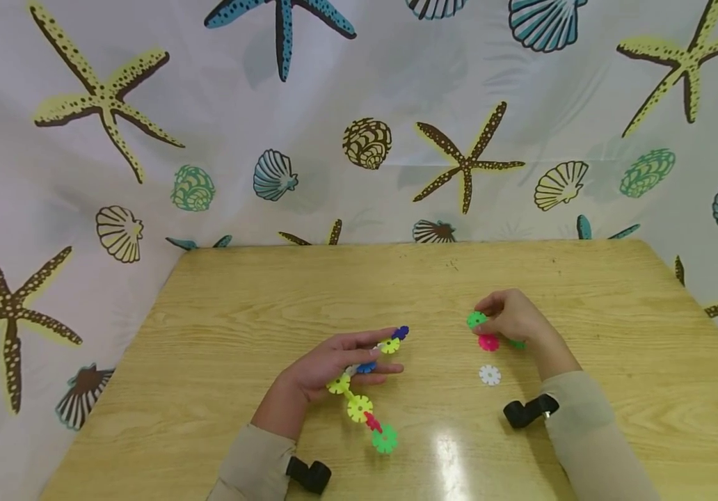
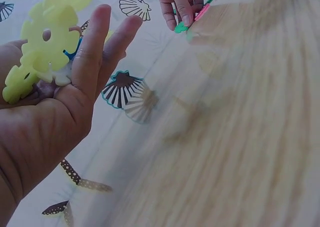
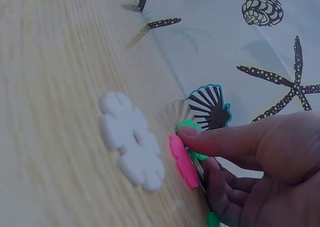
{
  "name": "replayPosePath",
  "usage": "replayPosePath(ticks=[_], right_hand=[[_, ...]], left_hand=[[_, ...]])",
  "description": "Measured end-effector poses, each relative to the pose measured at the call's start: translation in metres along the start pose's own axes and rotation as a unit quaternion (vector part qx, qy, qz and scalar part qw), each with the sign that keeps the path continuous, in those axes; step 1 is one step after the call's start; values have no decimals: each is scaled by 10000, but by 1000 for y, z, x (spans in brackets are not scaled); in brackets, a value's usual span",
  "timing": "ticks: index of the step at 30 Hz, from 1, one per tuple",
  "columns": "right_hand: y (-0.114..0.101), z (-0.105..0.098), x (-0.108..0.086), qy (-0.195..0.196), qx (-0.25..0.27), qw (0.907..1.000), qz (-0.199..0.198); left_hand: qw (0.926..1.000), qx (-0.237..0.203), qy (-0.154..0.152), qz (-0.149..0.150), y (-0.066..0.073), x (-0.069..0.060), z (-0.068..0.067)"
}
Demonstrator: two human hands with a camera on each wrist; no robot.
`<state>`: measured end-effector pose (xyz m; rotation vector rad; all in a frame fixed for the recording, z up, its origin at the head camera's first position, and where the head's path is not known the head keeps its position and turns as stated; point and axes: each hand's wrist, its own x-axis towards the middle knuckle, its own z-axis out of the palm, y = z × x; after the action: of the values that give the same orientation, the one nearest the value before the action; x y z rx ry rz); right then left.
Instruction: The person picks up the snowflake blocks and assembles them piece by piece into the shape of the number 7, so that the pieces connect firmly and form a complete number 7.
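A chain of notched discs, with yellow (image 1: 360, 408), blue, white, red and green (image 1: 385, 439) pieces, lies across my left hand (image 1: 334, 362), whose fingers are extended. Its dark blue end (image 1: 401, 332) is beside the index fingertip. In the left wrist view, yellow discs (image 2: 47, 34) rest by the palm of that hand (image 2: 55, 107). My right hand (image 1: 512, 320) pinches a green disc (image 1: 476, 319) between thumb and fingers; the right wrist view shows the thumb of this hand (image 3: 280, 157) on the green disc (image 3: 200, 154). A pink disc (image 1: 488, 342) is just below it.
A white disc (image 1: 490, 375) lies on the wooden table (image 1: 240, 299), nearer me than the pink one. Another green piece (image 1: 517, 344) shows partly under my right hand. A curtain (image 1: 334, 90) printed with shells and starfish hangs behind the table and along its sides.
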<state>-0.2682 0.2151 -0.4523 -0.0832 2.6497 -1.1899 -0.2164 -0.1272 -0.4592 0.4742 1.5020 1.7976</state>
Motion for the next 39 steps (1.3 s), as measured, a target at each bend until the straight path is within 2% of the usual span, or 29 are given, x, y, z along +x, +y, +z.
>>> replayPosePath(ticks=[6, 14, 23, 39], right_hand=[[1, -1, 1, 191, 444, 9987, 131], [4, -2, 2, 341, 692, 9968, 217], [0, -3, 0, 285, 1123, 9930, 237], [-6, 3, 1, 111, 1250, 9916, -303]], left_hand=[[10000, 70, -39, 34, 1, 0, 0], [10000, 33, -61, 57, -1, 0, -1], [9999, 81, -52, 77, 0, -1, -2], [9999, 95, -12, 65, 2, -2, -1]])
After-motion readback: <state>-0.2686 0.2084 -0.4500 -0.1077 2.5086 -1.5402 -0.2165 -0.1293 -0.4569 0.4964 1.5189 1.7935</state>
